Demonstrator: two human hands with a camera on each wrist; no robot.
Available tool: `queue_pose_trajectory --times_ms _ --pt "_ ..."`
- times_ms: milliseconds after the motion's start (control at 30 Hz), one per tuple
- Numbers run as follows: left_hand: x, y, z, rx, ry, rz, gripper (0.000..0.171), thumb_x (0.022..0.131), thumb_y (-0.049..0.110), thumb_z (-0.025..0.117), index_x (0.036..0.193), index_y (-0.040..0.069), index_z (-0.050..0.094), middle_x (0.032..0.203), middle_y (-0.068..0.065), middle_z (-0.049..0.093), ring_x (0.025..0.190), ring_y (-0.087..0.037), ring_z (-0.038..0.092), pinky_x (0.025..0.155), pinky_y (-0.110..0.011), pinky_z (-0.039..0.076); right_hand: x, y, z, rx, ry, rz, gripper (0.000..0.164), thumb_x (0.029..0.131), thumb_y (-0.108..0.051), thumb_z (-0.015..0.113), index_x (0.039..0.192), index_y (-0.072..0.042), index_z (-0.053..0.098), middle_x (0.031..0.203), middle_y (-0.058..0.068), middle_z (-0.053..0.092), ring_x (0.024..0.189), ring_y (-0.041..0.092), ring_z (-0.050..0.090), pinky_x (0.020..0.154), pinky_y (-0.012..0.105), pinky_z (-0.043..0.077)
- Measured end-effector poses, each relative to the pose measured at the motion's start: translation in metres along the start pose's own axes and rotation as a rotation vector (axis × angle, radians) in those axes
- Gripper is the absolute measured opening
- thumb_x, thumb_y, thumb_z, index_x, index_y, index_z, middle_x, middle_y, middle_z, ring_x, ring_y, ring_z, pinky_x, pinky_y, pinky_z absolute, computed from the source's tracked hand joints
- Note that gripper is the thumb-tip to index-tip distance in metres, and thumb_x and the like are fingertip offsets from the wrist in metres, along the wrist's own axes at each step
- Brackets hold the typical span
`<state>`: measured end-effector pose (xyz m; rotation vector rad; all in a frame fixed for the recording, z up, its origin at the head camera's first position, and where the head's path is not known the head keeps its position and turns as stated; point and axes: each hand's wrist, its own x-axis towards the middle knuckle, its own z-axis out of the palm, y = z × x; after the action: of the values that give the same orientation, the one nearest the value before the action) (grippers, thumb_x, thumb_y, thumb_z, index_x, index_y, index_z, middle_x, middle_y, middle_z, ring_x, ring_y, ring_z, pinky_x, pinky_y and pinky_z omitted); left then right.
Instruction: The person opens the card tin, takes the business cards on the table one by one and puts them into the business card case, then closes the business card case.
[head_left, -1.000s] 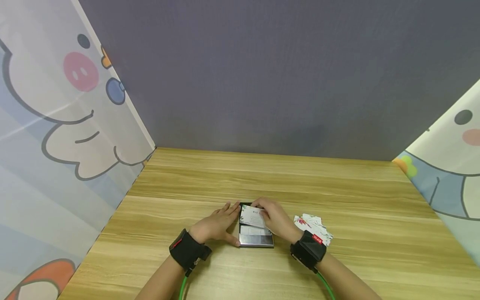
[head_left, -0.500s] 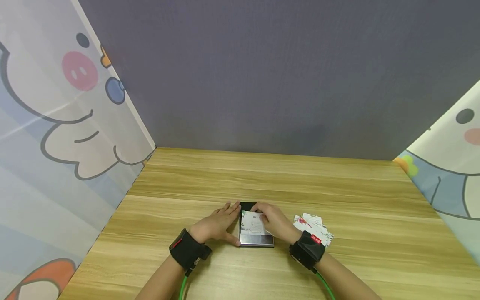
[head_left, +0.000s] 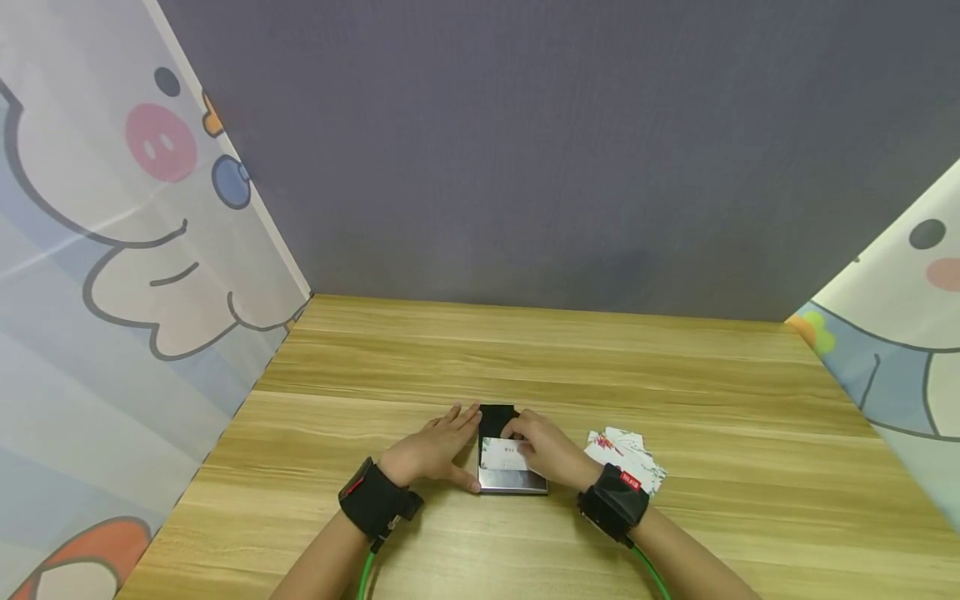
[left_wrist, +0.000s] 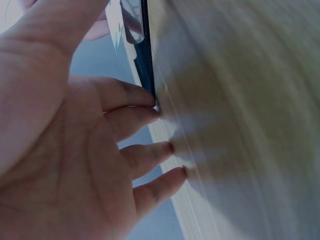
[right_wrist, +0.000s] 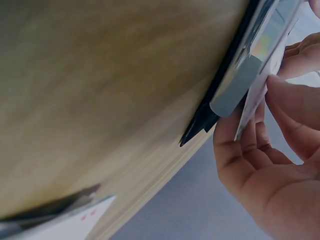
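A black card case [head_left: 493, 422] with a shiny metal front panel [head_left: 510, 481] lies flat on the wooden table. A white printed card [head_left: 498, 453] with green leaves at its corner stands partly behind that panel, its upper part showing. My right hand [head_left: 553, 450] pinches the card; in the right wrist view the thumb presses on one face of the card [right_wrist: 254, 102] and the curled fingers are behind it. Along the case's left side rests my left hand [head_left: 433, 450], fingers extended and spread, with fingertips at the case's edge [left_wrist: 145, 65] in the left wrist view.
A loose pile of white cards [head_left: 630, 457] with floral prints lies on the table [head_left: 420, 354] to the right, beside my right wrist. A grey panel [head_left: 525, 167] rises behind the table, and cartoon-printed sheets [head_left: 90, 317] stand at both sides.
My right hand has drawn the card toward me, down behind the metal panel, uncovering more of the black case. The lower card is now covered. My left hand has stayed in place.
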<state>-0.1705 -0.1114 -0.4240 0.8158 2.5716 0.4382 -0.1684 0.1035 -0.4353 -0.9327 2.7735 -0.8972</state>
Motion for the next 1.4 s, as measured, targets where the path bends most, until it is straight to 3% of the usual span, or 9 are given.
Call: queue_pose_trajectory --times_ms 500,1067,1400 --pt "0.002 -0.003 0.002 0.015 0.017 0.009 0.103 0.071 0.051 0.071 0.145 0.000 0.020 0.154 -0.012 0.010 0.140 -0.036 0.009 0.108 -0.053 0.021 -0.001 -0.002 0.000 -0.004 -0.026 -0.002 0.017 0.078 0.009 0.057 0.087 -0.002 0.066 0.078 0.003 0.058 0.073 0.012 0.050 0.064 0.023 0.043" --pt "0.002 -0.003 0.001 0.022 0.019 0.013 0.103 0.071 0.050 0.071 0.145 0.000 0.020 0.154 -0.012 0.010 0.140 -0.036 0.009 0.108 -0.053 0.021 -0.004 0.000 0.001 -0.052 -0.053 -0.048 0.017 0.081 0.006 0.058 0.093 -0.002 0.067 0.087 0.005 0.060 0.083 0.016 0.053 0.071 0.027 0.044" --pt "0.002 -0.002 0.002 0.017 0.013 0.007 0.103 0.070 0.051 0.071 0.145 0.000 0.020 0.154 -0.012 0.010 0.140 -0.036 0.009 0.109 -0.052 0.021 -0.010 0.000 0.000 -0.043 -0.005 -0.038 0.018 0.080 0.003 0.060 0.097 -0.003 0.065 0.095 0.005 0.062 0.093 0.020 0.056 0.080 0.036 0.047"
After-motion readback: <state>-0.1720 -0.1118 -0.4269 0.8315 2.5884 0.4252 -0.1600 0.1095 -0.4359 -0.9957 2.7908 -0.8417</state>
